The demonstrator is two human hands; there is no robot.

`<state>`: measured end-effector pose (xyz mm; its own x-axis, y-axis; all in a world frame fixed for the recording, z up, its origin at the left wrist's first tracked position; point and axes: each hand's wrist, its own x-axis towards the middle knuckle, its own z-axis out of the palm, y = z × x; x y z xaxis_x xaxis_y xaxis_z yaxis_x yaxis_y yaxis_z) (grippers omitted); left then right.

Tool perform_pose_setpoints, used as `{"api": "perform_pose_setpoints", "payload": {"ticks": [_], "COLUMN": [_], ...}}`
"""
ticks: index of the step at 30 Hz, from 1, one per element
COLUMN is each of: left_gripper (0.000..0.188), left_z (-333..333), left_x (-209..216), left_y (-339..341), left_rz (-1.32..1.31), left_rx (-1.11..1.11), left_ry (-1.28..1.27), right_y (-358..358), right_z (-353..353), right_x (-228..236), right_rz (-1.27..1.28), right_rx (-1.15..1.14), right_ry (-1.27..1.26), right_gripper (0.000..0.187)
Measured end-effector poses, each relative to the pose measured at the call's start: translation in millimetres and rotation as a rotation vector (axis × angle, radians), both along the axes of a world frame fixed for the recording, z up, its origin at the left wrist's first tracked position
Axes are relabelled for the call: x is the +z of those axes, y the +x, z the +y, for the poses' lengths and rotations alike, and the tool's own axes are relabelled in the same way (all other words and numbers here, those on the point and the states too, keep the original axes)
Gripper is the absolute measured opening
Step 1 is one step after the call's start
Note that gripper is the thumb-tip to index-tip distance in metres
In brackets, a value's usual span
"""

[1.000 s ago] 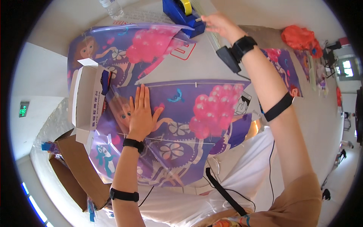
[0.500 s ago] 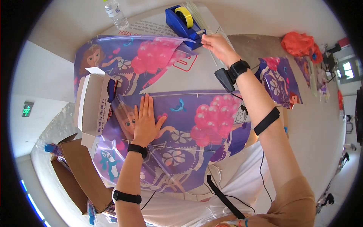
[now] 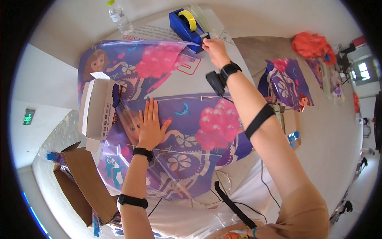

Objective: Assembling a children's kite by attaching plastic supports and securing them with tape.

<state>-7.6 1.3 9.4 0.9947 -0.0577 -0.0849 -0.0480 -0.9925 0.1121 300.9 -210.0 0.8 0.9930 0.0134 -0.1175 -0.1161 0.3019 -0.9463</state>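
My left hand (image 3: 149, 129) lies flat, fingers stretched, on a purple printed plastic sheet (image 3: 179, 105) with pink balloons and a figure on it. A thin pale rod runs along this sheet's far edge and another crosses its middle. Farther up, my right hand (image 3: 215, 49) is closed in a pinch at the cutting end of a blue tape dispenser (image 3: 195, 38); whatever is between its fingertips is too small to make out. The dispenser bears a yellow-cored roll of tape (image 3: 187, 20). A second, similar purple sheet (image 3: 115, 53) lies beyond the first.
An open white carton (image 3: 95, 107) stands at the sheets' left. A clear water bottle (image 3: 119, 18) and a bundle of thin rods (image 3: 199, 16) are at the back. Below left is a brown cardboard box (image 3: 89, 183). To the right are another printed sheet (image 3: 284, 83) and a red plastic bag (image 3: 312, 46).
Seen from a slightly shifted view, my right hand stays at the dispenser's cutting end, its fingers now curled in more tightly. My left hand keeps its place on the sheet.
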Motion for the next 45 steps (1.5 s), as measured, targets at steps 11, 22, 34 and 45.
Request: {"api": "perform_pose_setpoints", "payload": {"ticks": [11, 22, 34, 45], "left_gripper": [0.085, 0.083, 0.082, 0.083], "left_z": [0, -14, -14, -13], "left_x": [-8, -11, -8, -10], "left_y": [5, 14, 13, 12], "left_rz": [-0.069, -0.074, -0.074, -0.09], "left_rx": [-0.007, -0.027, -0.02, -0.021], "left_ry": [0.007, -0.027, -0.05, -0.046], "right_y": [-158, -224, -215, -210], "right_z": [-66, -100, -75, -79], "right_x": [33, 6, 3, -10], "right_rz": [-0.046, 0.252, 0.312, 0.25], "right_rx": [0.048, -0.114, -0.352, -0.342], "right_ry": [-0.052, -0.23, -0.313, -0.405], "right_gripper": [0.018, 0.031, 0.039, 0.035]}}
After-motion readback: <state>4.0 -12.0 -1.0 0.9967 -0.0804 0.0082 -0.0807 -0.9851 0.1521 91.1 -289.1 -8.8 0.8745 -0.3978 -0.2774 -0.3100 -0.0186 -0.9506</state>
